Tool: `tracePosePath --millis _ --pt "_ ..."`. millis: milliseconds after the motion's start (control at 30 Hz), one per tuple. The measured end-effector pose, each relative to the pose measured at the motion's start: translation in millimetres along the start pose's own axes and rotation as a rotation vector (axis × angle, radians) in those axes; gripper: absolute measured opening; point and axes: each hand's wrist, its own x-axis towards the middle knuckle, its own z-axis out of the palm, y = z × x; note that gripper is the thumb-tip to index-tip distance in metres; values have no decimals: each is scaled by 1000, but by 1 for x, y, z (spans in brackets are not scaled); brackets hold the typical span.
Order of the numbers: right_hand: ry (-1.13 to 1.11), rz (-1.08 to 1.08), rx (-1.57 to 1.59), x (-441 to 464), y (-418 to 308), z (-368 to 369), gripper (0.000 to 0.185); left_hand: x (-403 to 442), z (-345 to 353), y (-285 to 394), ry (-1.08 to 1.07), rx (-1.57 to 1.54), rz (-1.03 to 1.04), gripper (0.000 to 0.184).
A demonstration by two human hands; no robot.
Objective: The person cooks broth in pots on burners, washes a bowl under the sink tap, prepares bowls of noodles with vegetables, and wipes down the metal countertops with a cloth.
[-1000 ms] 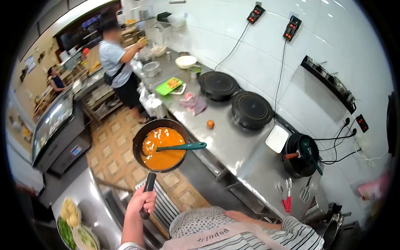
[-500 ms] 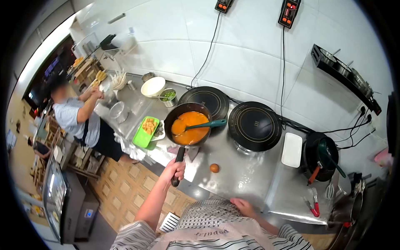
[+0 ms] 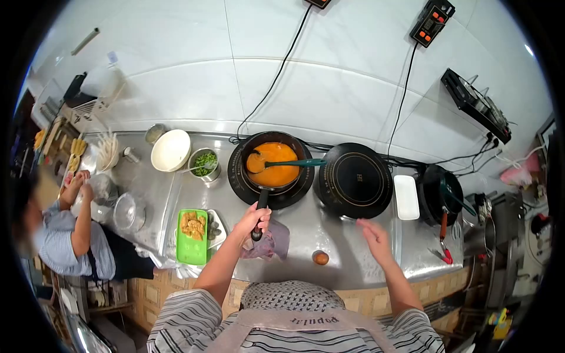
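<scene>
My left hand (image 3: 253, 222) is closed round the black handle of a dark pan (image 3: 251, 144), which sits over the left round black cooktop (image 3: 236, 187). Orange sauce (image 3: 276, 172) fills the pan, and a teal-handled ladle (image 3: 300, 162) rests in it, its handle across the rim toward the right. Below the handle lies a crumpled purplish cloth (image 3: 274, 240). My right hand (image 3: 373, 235) is held with fingers apart over the counter, just below the right cooktop (image 3: 356, 179); it holds nothing. A brown egg (image 3: 321, 257) lies between my hands near the front edge.
Left of the pan are a green tray (image 3: 192, 250) with orange-brown food, a cup of chopped greens (image 3: 205, 164) and a white bowl (image 3: 170, 150). A co-worker (image 3: 76, 241) stands far left. Right of the cooktops are a white dish (image 3: 406, 197), dark pans (image 3: 438, 191) and red-handled tongs (image 3: 446, 255).
The pan has moved from above the floor, across the counter and onto the left cooktop, with my left hand still on its handle. My right hand has come forward from my body over the counter.
</scene>
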Motion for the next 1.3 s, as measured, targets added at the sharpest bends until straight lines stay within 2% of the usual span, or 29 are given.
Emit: tracePosePath --millis 133,167,300,333,367,433,500,567,633,733,800,833,867,933,1033,1067,1133,1200,1300 --pt "122 -148 -93 64 -62 9 23 -1 -5 11 -37 12 -9 15" --pt "158 -199 -162 91 -86 8 23 5 -16 8 -111 50 11 17" --pt "339 -439 -398 212 -183 2 30 -23 -8 26 -38 -64 -177 30" --pt "350 -493 -296 249 -202 -1 45 -18 -30 11 -85 -67 -181 30" --pt "379 -434 -400 276 -235 -5 53 -14 -57 -6 -127 -74 -184 30" --pt "488 -355 -605 330 -277 -20 66 -54 -75 -16 63 117 -93 31" --pt "613 -304 -767 367 -295 -32 73 -96 -95 -33 90 9 33 29" --pt "685 -243 -881 384 -313 -36 74 -114 -143 -81 346 -190 -98 22" --pt "665 -188 -971 398 -311 -39 74 -140 -161 -98 521 -271 -115 21" --pt "668 -165 -1146 420 -303 -43 71 -144 -255 -157 434 -341 103 35" --pt "652 -168 -1256 431 -303 -52 66 -152 -276 -188 615 -349 280 46" --pt "622 -181 -1297 434 -306 -60 63 -155 -254 -163 801 -329 353 51" --pt "550 -303 -1407 434 -304 -76 60 -156 -249 -149 938 -324 382 53" --pt "458 -332 -1229 423 -299 -92 57 -158 -255 -142 1190 -342 381 56" --pt "432 -435 -866 352 -278 -44 58 -162 -273 -137 1506 -392 267 63" --pt "470 -618 -767 329 -252 -32 56 -155 -282 -128 1563 -413 241 65" --pt "360 -550 -590 274 -226 2 51 -156 -301 -113 1665 -255 343 58" --pt "242 -485 -367 211 -201 38 45 -168 -317 -93 1447 -389 438 49" --pt "11 -259 -32 118 -173 95 38 -174 -355 -85 1114 -129 447 34"
